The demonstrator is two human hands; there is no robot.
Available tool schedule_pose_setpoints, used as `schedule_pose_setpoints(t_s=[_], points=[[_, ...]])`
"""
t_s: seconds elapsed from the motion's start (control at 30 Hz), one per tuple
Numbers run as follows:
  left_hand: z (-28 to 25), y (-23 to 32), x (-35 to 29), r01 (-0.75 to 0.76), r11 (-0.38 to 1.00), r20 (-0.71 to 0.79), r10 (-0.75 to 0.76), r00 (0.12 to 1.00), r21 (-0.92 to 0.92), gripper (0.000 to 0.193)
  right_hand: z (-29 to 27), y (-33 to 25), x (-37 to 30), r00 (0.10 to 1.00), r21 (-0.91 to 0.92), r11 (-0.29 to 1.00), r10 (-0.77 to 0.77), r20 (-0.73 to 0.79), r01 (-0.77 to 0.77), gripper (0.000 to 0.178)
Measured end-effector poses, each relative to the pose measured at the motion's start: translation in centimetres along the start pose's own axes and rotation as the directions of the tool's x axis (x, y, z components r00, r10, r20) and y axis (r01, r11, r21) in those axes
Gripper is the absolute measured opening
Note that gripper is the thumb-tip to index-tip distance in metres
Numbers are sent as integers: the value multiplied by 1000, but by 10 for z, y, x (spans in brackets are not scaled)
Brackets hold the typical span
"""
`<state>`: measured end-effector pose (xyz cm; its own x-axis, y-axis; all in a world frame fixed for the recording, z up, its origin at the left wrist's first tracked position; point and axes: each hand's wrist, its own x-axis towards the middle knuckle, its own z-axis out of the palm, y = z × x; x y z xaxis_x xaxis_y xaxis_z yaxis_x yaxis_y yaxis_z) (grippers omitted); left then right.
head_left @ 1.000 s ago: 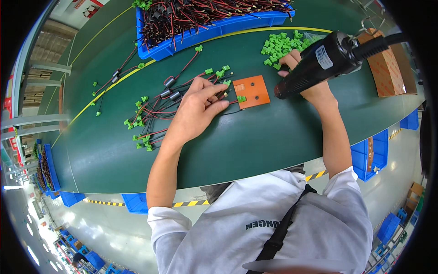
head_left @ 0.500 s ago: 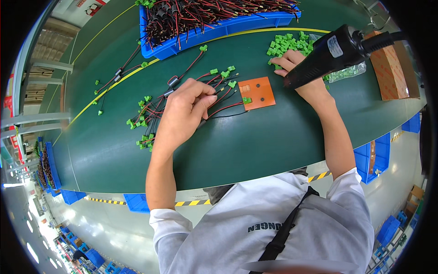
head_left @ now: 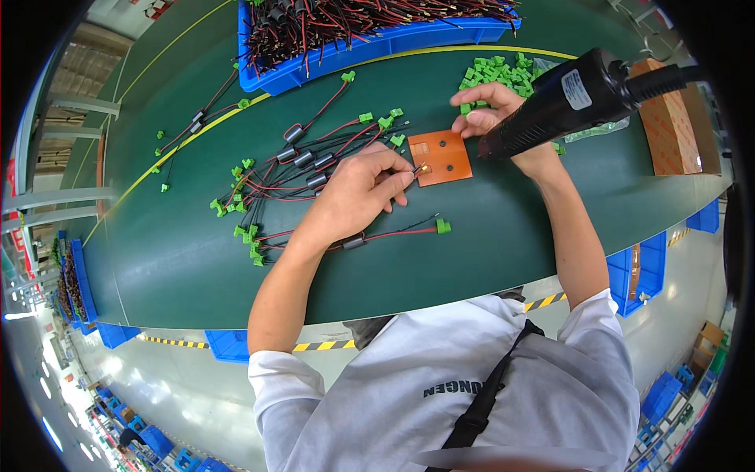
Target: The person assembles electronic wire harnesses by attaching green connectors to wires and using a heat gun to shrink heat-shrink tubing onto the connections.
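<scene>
My left hand pinches a wire lead with a gold-coloured tip, held over the left part of an orange plate. Around that hand lie several red-and-black wire assemblies with dark cylinders and green connectors. One finished-looking lead with a green connector lies nearer me, below the plate. My right hand is beside the pile of loose green connectors, its fingers apart, with green pieces showing in the gap. A black electric screwdriver hides part of that hand.
A blue bin heaped with wires stands at the back. At right are a clear plastic bag and an open cardboard box. Two separate wire assemblies lie at far left. The green table's front edge runs before me.
My left hand has moved right, bringing a gold-tipped lead over the plate. The lead with a green connector has left the plate and lies nearer me. My right hand's fingers have spread, shifting slightly left.
</scene>
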<state>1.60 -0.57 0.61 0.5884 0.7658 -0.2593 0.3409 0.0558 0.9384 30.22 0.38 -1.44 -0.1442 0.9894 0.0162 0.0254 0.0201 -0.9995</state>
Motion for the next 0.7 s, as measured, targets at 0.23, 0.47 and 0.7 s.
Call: schedule_pose_setpoints(t_s=[0.23, 0.47, 0.7], points=[[4, -1, 1, 4, 999, -49, -6, 999, -48, 18, 8, -3, -7, 952, 8, 999, 37, 304, -41, 22], [6, -9, 3, -93, 990, -78, 85, 993, -104, 17, 33, 4, -15, 928, 81, 995, 29, 372, -64, 34], [2, -14, 2, -100, 978, -54, 91, 994, -184, 16, 34, 6, -14, 958, -20, 998, 64, 278, -61, 29]])
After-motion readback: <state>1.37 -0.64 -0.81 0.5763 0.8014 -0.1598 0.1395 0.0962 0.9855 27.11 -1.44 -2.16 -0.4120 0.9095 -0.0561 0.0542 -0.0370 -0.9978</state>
